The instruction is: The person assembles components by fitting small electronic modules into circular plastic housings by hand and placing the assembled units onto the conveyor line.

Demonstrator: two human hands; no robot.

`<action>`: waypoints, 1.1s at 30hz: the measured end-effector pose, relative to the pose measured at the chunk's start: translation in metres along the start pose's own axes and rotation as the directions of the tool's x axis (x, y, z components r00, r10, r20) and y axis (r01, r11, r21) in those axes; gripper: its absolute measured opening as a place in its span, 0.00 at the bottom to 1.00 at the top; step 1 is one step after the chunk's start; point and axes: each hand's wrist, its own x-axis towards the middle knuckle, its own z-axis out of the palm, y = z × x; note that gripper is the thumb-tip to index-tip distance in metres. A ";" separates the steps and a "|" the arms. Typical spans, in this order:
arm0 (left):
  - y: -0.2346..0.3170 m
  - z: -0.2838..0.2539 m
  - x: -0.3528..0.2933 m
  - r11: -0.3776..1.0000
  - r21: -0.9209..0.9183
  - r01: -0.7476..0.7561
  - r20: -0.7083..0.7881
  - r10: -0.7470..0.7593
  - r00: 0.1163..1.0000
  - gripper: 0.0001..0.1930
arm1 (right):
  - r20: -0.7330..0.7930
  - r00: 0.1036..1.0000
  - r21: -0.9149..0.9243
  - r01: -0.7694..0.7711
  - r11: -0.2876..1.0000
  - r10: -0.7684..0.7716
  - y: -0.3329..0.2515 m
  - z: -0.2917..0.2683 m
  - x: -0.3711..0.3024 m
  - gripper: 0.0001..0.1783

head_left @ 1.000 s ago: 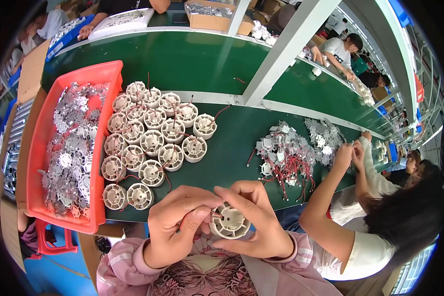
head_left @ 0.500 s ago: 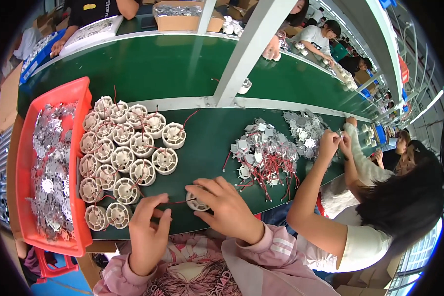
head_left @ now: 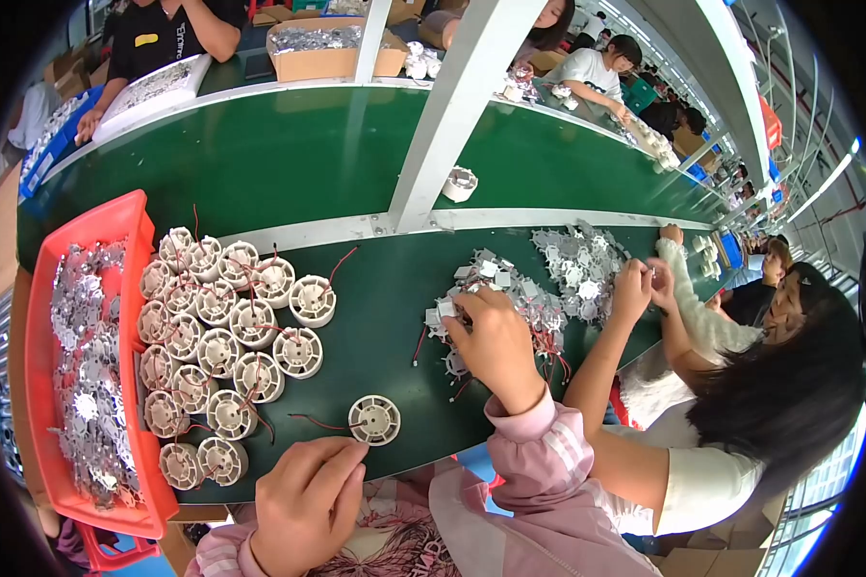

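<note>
Right hand [head_left: 498, 351] has moved off the lone white housing [head_left: 374, 420] to the heap of wired parts [head_left: 498, 271]; left hand [head_left: 310, 500] has drawn back toward the near bench edge. Half a second ago both were at the housing.

Lone housing: on the green bench [head_left: 346, 375] near its front edge, between the grouped white housings [head_left: 219, 353] and the heap, apart from both. Sits flat, ribbed open face up. Round in outline, so no long axis across the bench; its own axis stands roughly upright. Red lead [head_left: 318, 421] runs out leftward, toward the group.

Left hand: just beside the housing's near side, fingers bent together, thumb against or close to them. No object visible in it; contact with the housing cannot be told. Right hand: fingers curled down onto the left part of the heap, pale square pieces at the tips; cannot tell whether one is pinched.

Progress (judged): grouped housings, many showing red leads, look finished to the same stage as the lone one, which is not yet among them. Much of the heap remains unused.

Further out: red tray [head_left: 147, 385] of silvery pieces, left of the group; grey heap [head_left: 579, 274] right of the wired one, beside a co-worker's hands [head_left: 635, 288].
</note>
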 end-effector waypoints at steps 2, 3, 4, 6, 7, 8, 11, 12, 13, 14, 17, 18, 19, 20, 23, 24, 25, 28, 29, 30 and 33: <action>0.000 0.001 0.004 1.000 0.005 -0.007 0.003 0.007 1.000 0.10 | -0.014 1.000 0.042 -0.007 0.999 0.008 0.001 -0.001 -0.001 0.14; 0.000 0.002 0.007 1.000 0.007 -0.022 0.004 0.022 1.000 0.10 | -0.023 1.000 0.060 -0.012 0.998 0.014 0.001 -0.002 -0.001 0.14; 0.001 0.003 0.009 0.999 0.005 -0.041 0.006 0.041 0.999 0.10 | -0.023 1.000 0.055 -0.015 0.998 0.017 0.001 -0.001 -0.001 0.14; 0.001 0.004 0.010 0.999 0.006 -0.051 0.016 0.051 0.999 0.10 | -0.009 1.000 0.091 0.027 0.995 -0.026 0.002 -0.001 0.000 0.13; 0.002 0.004 0.010 0.998 0.012 -0.060 0.024 0.060 0.998 0.10 | -0.011 0.999 0.101 0.045 0.994 -0.045 0.003 -0.003 0.002 0.13; 0.001 0.006 0.012 0.997 0.014 -0.074 0.031 0.074 0.997 0.10 | -0.032 0.999 0.072 0.036 0.997 -0.034 0.002 -0.001 0.003 0.13; -0.004 0.008 0.010 0.993 0.002 -0.121 -0.019 0.121 0.992 0.09 | 0.032 0.999 0.161 -0.007 0.987 0.002 -0.005 0.007 0.004 0.14; -0.006 0.009 0.010 0.992 0.007 -0.125 -0.044 0.125 0.991 0.09 | 0.005 1.000 0.193 0.021 0.981 -0.023 -0.007 0.005 0.004 0.13; -0.006 0.007 0.010 0.989 -0.008 -0.146 -0.043 0.146 0.988 0.09 | -0.019 0.999 0.225 0.047 0.973 -0.044 -0.011 0.000 0.001 0.13; -0.004 0.004 0.011 0.987 0.013 -0.160 -0.031 0.161 0.987 0.10 | -0.042 0.997 0.257 0.075 0.963 -0.066 -0.014 -0.006 -0.002 0.13; -0.003 -0.002 0.009 0.980 0.056 -0.188 -0.010 0.189 0.982 0.14 | -0.125 0.990 0.430 -0.001 0.903 0.061 -0.033 -0.025 -0.011 0.14; 0.000 0.002 0.013 0.984 0.032 -0.178 -0.017 0.178 0.984 0.13 | -0.145 0.981 0.535 -0.033 0.844 0.130 -0.036 -0.029 -0.012 0.15; 0.002 0.003 0.012 0.986 0.004 -0.165 -0.039 0.165 0.986 0.13 | -0.147 0.981 0.536 -0.027 0.844 0.125 -0.047 -0.040 -0.015 0.15; 0.003 0.003 0.011 0.988 -0.023 -0.150 -0.061 0.149 0.987 0.13 | -0.139 0.984 0.624 0.002 0.781 0.109 -0.058 -0.054 -0.021 0.16; 0.016 -0.002 0.017 0.982 -0.082 -0.169 -0.112 0.160 0.981 0.13 | -0.119 0.987 0.799 0.161 0.580 -0.110 -0.078 -0.075 -0.034 0.19; 0.019 -0.005 0.019 0.976 -0.116 -0.183 -0.133 0.167 0.977 0.13 | -0.133 0.944 0.873 0.256 0.415 -0.303 -0.082 -0.078 -0.039 0.21; 0.020 -0.009 0.016 0.975 -0.118 -0.186 -0.132 0.170 0.977 0.13 | -0.134 0.944 0.871 0.257 0.418 -0.300 -0.086 -0.079 -0.044 0.21; 0.014 -0.020 0.000 0.881 -0.446 0.160 0.263 -0.042 0.964 0.11 | 0.058 0.927 0.963 0.046 0.266 -0.372 -0.093 -0.076 -0.061 0.20; 0.013 -0.023 -0.005 0.881 -0.445 0.161 0.268 -0.040 0.963 0.11 | 0.058 0.928 0.963 0.045 0.266 -0.367 -0.093 -0.074 -0.063 0.20; 0.011 -0.026 -0.008 0.860 -0.425 0.282 0.352 -0.130 0.927 0.10 | 0.058 0.930 0.945 0.067 0.320 -0.364 -0.090 -0.072 -0.065 0.21; 0.010 -0.029 -0.008 0.795 -0.345 0.499 0.518 -0.283 0.808 0.09 | 0.048 0.939 0.897 0.110 0.429 -0.341 -0.086 -0.062 -0.070 0.22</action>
